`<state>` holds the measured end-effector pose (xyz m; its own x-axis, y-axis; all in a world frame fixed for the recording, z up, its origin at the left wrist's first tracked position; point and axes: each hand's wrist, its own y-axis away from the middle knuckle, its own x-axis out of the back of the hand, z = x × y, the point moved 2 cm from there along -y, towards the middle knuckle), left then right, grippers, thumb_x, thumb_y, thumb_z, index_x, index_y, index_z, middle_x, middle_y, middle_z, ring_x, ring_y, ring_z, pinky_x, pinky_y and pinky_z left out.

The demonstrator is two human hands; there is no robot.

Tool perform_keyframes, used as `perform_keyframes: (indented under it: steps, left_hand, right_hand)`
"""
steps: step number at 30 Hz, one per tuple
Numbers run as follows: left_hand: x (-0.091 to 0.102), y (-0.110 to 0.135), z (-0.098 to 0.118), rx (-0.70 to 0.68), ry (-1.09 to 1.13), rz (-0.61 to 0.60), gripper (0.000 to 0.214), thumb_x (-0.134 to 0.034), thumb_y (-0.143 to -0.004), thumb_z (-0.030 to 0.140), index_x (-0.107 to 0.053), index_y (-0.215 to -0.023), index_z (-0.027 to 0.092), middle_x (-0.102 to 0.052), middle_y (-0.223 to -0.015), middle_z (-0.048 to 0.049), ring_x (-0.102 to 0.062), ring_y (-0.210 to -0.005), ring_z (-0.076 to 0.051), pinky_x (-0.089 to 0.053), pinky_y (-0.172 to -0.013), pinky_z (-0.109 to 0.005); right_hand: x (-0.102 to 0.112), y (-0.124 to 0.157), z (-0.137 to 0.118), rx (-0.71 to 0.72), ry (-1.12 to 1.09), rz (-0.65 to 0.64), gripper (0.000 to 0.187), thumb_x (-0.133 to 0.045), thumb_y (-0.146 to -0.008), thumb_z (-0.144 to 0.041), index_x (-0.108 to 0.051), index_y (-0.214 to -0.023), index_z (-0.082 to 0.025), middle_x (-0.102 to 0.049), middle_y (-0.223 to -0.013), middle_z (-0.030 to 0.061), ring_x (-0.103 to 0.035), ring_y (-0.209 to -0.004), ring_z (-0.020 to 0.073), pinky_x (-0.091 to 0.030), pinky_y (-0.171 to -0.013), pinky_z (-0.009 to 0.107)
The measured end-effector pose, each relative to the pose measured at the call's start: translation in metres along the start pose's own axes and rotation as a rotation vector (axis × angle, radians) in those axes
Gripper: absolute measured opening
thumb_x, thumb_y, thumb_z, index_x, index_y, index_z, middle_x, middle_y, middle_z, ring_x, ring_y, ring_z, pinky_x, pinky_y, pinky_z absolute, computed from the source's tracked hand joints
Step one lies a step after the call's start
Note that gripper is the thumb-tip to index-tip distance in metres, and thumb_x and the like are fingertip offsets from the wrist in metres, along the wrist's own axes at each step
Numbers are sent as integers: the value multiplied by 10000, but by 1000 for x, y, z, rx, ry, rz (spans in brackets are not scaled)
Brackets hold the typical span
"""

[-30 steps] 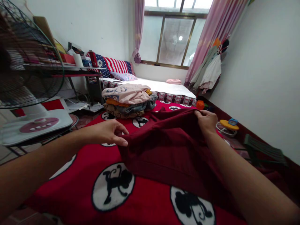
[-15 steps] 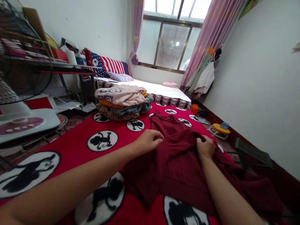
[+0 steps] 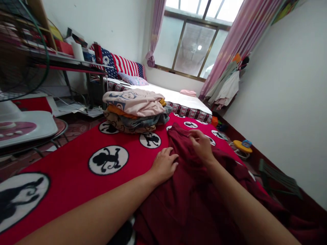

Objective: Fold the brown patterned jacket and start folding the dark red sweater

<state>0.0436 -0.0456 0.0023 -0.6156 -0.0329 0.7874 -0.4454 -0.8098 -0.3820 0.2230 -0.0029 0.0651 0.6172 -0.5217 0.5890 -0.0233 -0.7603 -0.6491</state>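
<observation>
A maroon sweatshirt [image 3: 178, 204] lies spread and wrinkled on the red blanket [image 3: 68, 160], which is printed with black monkey figures in white circles. My left hand [image 3: 165, 165] rests flat on the sweatshirt's left edge with its fingers apart. Farther up and to the right, my right hand [image 3: 201, 145] is over the upper part of the garment. Its fingers are curled in a pinch, and what sits between them is too small to make out. Beyond my left hand stands a stack of folded clothes [image 3: 136, 102], a pale pink one on top.
A fan [image 3: 22, 122] and a cluttered desk [image 3: 74, 63] are on the left. A bed with a white sheet [image 3: 168, 95] lies under the window. Along the right wall stand a yellow stool [image 3: 242, 146] and a dark green folding stool [image 3: 279, 178].
My left hand has come down flat onto the garment. My right hand has moved left and away from me, leaving the fabric it gripped. The sweatshirt's near part has shifted and bunched.
</observation>
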Motion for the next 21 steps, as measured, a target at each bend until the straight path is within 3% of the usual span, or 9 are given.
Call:
perform_keyframes:
  steps: [4, 8, 10, 13, 16, 21]
  left_hand:
    - [0, 0, -4, 12, 156, 61, 299, -601, -841, 247, -685, -1125, 213, -518, -1334, -112, -464, -1257, -274, -381, -1079, -435]
    - [6, -4, -14, 82, 465, 235, 245, -576, -853, 230, -674, -1074, 191, -543, -1267, -105, -511, -1205, -225, -396, -1081, -371]
    - [8, -7, -22, 186, 592, 336, 228, -546, -864, 223, -659, -1057, 177, -559, -1227, -113, -526, -1187, -219, -425, -1051, -366]
    - [5, -12, -35, 322, 747, 431, 226, -529, -866, 215, -626, -1062, 159, -601, -1157, -119, -577, -1113, -213, -466, -993, -370]
    - [0, -17, -43, 416, 898, 476, 237, -524, -872, 212, -601, -1085, 144, -635, -1127, -123, -615, -1053, -202, -473, -970, -367]
    - [0, -22, -45, 500, 1124, 489, 218, -525, -853, 159, -588, -1060, 133, -657, -1108, -125, -631, -1043, -188, -478, -953, -329]
  right_hand:
    - [-65, -39, -24, -14, 241, -319, 245, -595, -842, -329, -645, -1043, -198, -703, -1028, 78, -654, -919, 203, -487, -812, 309]
    - [-100, -57, -31, -190, 463, -464, 381, -706, -754, -417, -657, -1037, -166, -672, -1117, 155, -618, -1067, 299, -451, -895, 388]
    - [-102, -65, -26, -312, 468, -471, 309, -750, -704, -331, -682, -950, -157, -682, -1085, 167, -603, -1103, 313, -434, -919, 392]
    - [-94, -85, -11, -415, 441, -402, 187, -668, -755, -273, -695, -888, -144, -689, -1042, 180, -597, -1113, 321, -441, -908, 395]
    - [-80, -106, 8, -506, 365, -281, 240, -540, -822, -283, -683, -905, -110, -686, -995, 196, -612, -1070, 326, -476, -858, 388]
    - [-76, -114, 29, -603, 77, -158, 283, -342, -887, -194, -607, -951, -123, -691, -824, 112, -677, -760, 197, -538, -663, 292]
